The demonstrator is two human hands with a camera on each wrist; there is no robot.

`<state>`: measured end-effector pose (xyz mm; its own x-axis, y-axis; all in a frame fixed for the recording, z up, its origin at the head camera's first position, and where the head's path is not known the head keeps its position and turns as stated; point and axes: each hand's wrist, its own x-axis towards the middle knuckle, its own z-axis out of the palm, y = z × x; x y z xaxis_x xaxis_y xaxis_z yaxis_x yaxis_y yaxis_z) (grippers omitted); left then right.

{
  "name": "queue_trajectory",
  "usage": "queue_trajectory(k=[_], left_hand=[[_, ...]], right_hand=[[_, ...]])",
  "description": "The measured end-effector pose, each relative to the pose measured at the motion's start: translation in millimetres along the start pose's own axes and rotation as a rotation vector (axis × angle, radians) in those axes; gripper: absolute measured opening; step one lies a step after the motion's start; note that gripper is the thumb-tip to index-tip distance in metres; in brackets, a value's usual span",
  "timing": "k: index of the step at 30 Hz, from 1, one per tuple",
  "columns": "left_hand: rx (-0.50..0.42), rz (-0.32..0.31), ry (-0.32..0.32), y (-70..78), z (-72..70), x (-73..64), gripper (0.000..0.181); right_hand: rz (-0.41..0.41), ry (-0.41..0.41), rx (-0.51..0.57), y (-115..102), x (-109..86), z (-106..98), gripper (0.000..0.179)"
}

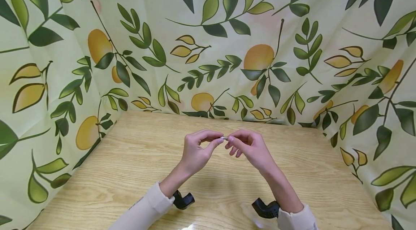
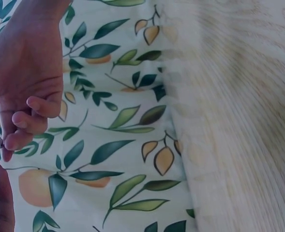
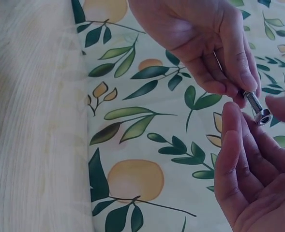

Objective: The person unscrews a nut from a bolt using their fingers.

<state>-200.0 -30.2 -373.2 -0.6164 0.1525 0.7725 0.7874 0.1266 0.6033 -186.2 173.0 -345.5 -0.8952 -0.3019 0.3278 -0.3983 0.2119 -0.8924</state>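
Above the middle of the table, a small silver bolt (image 1: pixel 225 138) is held between both hands. My left hand (image 1: pixel 197 152) pinches one end between thumb and index finger. My right hand (image 1: pixel 255 150) has its thumb and index finger about the other end, its remaining fingers loosely curled. Close up in the right wrist view, the threaded shank runs from the left fingers to a shiny hexagonal end (image 3: pixel 263 117) beside the right fingertips. Whether that end is the head or a nut, I cannot tell. The left wrist view shows the bolt only partly, at its left edge.
Both hands are over a light wood-grain table (image 1: pixel 156 132). Cloth (image 1: pixel 208 60) printed with leaves and orange fruit stands around its back and sides. A black wrist camera (image 1: pixel 183 200) sits at the left cuff, another black wrist camera (image 1: pixel 265 208) at the right.
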Motion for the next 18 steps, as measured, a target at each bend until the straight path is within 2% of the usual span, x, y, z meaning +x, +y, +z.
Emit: queue_trajectory(k=[7,12,18], left_hand=[[0.001,0.012,0.004,-1.6,-0.1,-0.1,0.009],[0.000,0.009,0.006,-0.9,0.2,0.1,0.010],[-0.001,0.006,0.006,-0.3,0.6,0.5,0.010]], right_hand=[[-0.020,0.017,0.019,-0.3,0.1,0.2,0.018],[-0.025,0.035,0.029,-1.1,-0.7,0.8,0.023],[0.011,0.012,0.020,1.1,-0.6,0.6,0.024]])
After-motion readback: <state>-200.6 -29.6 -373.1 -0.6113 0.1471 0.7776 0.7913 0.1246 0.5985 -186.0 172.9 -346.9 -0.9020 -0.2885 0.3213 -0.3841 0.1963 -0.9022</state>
